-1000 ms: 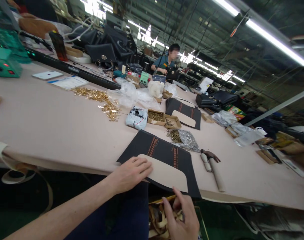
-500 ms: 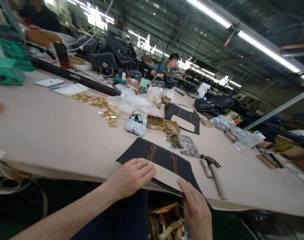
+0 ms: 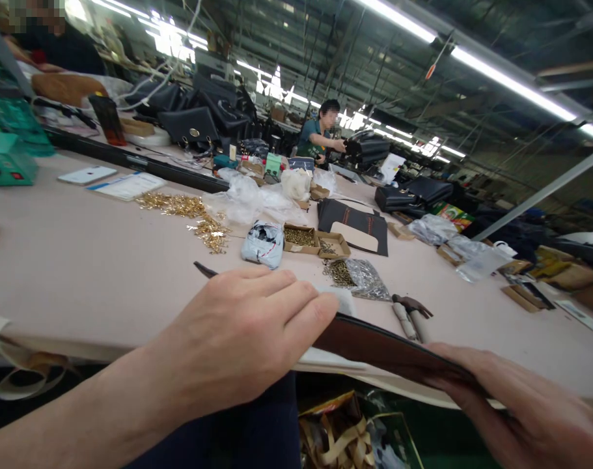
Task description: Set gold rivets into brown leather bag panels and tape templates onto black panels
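Raised off the table and seen almost edge-on is a black sheet-like panel (image 3: 374, 346), its near face dark brown. My left hand (image 3: 250, 332) is closed over the panel's upper edge, its fingers bent over the far side. A thin black corner sticks out past the knuckles. At the panel's other end my right hand (image 3: 525, 404) grips it, thumb on the near face and fingers along the top. Beyond the panel lie a hammer (image 3: 413, 309) and a plastic bag (image 3: 367, 277) of small brass-coloured metal pieces.
Small boxes of metal pieces (image 3: 301, 238) stand mid-table by a grey plastic packet (image 3: 263, 244). Gold-coloured hardware (image 3: 174, 205) is spread to the left. More black panels (image 3: 352, 225) lie behind. A co-worker (image 3: 320, 133) is across the table. An open box (image 3: 340, 436) sits below the table edge.
The panel has been lifted from the table and tilted up, so its printed lettering and beige piece no longer show. Both hands have come nearer the camera, the right one further to the right.
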A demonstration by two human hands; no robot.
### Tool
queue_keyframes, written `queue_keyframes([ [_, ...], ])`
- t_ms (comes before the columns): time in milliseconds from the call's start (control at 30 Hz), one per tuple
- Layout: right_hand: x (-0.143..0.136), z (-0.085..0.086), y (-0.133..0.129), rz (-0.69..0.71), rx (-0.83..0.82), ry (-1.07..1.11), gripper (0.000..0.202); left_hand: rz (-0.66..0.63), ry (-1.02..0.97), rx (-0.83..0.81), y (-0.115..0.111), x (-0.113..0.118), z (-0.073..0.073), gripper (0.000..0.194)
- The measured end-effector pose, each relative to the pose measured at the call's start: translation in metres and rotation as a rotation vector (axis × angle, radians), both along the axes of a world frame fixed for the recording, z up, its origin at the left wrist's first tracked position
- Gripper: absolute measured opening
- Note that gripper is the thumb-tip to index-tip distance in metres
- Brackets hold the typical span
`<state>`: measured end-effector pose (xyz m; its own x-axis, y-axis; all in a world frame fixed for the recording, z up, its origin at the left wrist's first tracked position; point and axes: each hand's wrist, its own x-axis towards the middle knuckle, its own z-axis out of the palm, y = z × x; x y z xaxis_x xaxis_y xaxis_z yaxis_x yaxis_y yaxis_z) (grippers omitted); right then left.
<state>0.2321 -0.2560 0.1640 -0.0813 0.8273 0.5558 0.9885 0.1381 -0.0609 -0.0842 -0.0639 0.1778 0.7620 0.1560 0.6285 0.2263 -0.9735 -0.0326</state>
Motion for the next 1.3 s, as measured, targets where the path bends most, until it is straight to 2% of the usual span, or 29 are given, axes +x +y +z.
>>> queue_keyframes([
  [100,0.001,0.005,0.021,0.153,-0.261,0.109,0.029,-0.012,0.082,-0.115,0.010,0.000,-0.007,0.022],
  [233,-0.001,-0.008,0.062,0.161,-0.650,0.366,0.026,0.030,0.337,-0.375,0.037,0.009,-0.034,0.022],
  [333,0.000,-0.037,0.089,0.214,-0.831,0.535,0.026,0.022,0.490,-0.603,0.059,0.019,-0.063,0.023],
  [433,0.004,-0.073,0.110,0.215,-0.907,0.619,0.027,0.006,0.549,-0.774,0.077,0.026,-0.095,0.022],
  [533,0.009,-0.104,0.125,0.198,-0.923,0.645,0.028,0.017,0.567,-0.877,0.088,0.032,-0.123,0.021],
  [633,0.013,-0.122,0.136,0.195,-0.933,0.664,0.026,0.069,0.562,-0.889,0.091,0.039,-0.138,0.018],
  [800,0.016,-0.132,0.147,0.217,-0.900,0.812,0.023,0.158,0.495,-0.812,0.081,0.063,-0.149,0.036],
  [900,0.018,-0.138,0.148,0.197,-0.867,0.874,0.023,0.227,0.480,-0.772,0.080,0.078,-0.163,0.041],
  [1100,0.021,-0.152,0.143,0.157,-0.716,0.919,0.031,0.200,0.467,-0.853,0.092,0.090,-0.189,0.046],
  [1200,0.041,-0.158,0.138,0.041,-0.402,0.973,0.032,0.193,0.470,-0.874,0.096,0.090,-0.196,0.048],
  [1300,0.086,-0.164,0.126,-0.304,0.002,0.870,0.029,0.182,0.462,-0.896,0.098,0.090,-0.204,0.051],
])
